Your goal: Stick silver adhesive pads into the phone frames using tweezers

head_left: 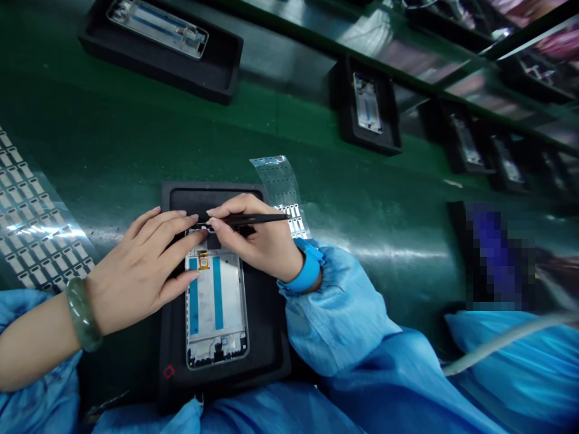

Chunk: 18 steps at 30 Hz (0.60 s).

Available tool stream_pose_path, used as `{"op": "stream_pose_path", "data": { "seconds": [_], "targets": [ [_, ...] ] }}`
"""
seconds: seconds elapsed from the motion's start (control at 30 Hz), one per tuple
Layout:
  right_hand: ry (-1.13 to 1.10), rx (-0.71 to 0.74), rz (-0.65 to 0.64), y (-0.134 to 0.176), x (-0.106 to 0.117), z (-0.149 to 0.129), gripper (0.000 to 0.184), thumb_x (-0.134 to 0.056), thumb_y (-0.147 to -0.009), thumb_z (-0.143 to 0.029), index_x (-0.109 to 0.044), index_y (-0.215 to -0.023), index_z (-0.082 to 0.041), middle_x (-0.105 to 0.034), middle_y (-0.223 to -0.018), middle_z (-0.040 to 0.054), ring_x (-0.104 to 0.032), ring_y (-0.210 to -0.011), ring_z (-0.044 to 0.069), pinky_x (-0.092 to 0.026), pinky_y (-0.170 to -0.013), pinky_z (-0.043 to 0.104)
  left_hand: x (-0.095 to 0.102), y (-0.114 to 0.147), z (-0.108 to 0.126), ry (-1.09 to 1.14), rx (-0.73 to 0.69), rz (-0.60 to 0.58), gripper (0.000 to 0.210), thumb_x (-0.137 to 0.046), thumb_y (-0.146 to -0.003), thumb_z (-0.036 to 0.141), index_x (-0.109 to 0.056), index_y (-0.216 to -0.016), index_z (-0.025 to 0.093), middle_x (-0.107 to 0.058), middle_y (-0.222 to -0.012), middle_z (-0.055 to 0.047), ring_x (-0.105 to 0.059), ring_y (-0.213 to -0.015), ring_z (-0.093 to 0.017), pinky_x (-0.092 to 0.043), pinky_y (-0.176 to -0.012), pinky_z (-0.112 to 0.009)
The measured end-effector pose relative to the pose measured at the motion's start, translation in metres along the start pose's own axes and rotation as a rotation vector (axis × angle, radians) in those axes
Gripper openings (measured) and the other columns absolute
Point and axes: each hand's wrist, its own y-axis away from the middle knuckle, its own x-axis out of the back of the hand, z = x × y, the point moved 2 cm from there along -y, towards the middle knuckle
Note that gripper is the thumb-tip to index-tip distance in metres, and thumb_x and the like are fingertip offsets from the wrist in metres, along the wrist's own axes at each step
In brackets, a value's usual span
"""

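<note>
A phone frame (230, 301) with two blue strips lies in a black foam tray (266, 337) in front of me. My left hand (149, 259) rests over the frame's left side, its fingers stretched out. The index fingertip touches the frame's upper part, and the thumb tip is at its left edge. Black tweezers (253, 218) are pinched in my right hand (257, 235), their tips pointing left at the frame's top end. What lies right under the tips is hidden by my fingers. A small gold flex cable (204, 261) shows below them.
A clear sheet of small white stickers (34, 226) lies at the left. A narrower sticker strip (294, 220) is behind my right hand. More trays with phone frames (158, 30) (367, 102) stand at the back. Someone in a blue sleeve (520, 361) is at the right.
</note>
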Motion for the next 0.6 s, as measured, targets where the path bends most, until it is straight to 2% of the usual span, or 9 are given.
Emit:
{"op": "stream_pose_path", "data": {
  "seconds": [0.3,0.47,0.6],
  "targets": [
    [0.049,0.029,-0.005,0.001,-0.003,0.0,0.005,-0.059,-0.084,-0.021,-0.057,-0.088,-0.018,-0.064,-0.085,0.0004,-0.062,-0.081,0.01,-0.05,-0.073,0.022,0.0,0.0,0.0,-0.007,-0.002,0.016,0.048,-0.045,-0.088,0.038,-0.046,-0.129,0.013,-0.048,-0.129,-0.016,-0.04,-0.124,-0.032,-0.032,-0.105,-0.052],
    [0.142,0.022,-0.054,-0.01,-0.003,-0.006,0.006,-0.059,-0.083,-0.021,-0.057,-0.086,-0.015,-0.063,-0.083,0.0,-0.061,-0.071,0.008,-0.049,-0.065,0.019,0.001,-0.001,0.0,-0.008,-0.002,0.012,0.048,-0.044,-0.088,0.041,-0.046,-0.128,0.013,-0.049,-0.125,-0.016,-0.041,-0.122,-0.032,-0.034,-0.103,-0.053],
    [0.19,-0.005,-0.084,-0.016,-0.006,-0.01,0.002,-0.056,-0.084,-0.018,-0.056,-0.084,-0.016,-0.062,-0.081,-0.0007,-0.06,-0.07,0.009,-0.048,-0.065,0.019,0.003,-0.001,0.001,-0.025,0.0,0.017,0.049,-0.043,-0.088,0.041,-0.048,-0.126,0.01,-0.05,-0.123,-0.018,-0.042,-0.12,-0.033,-0.037,-0.1,-0.052]
  ]
}}
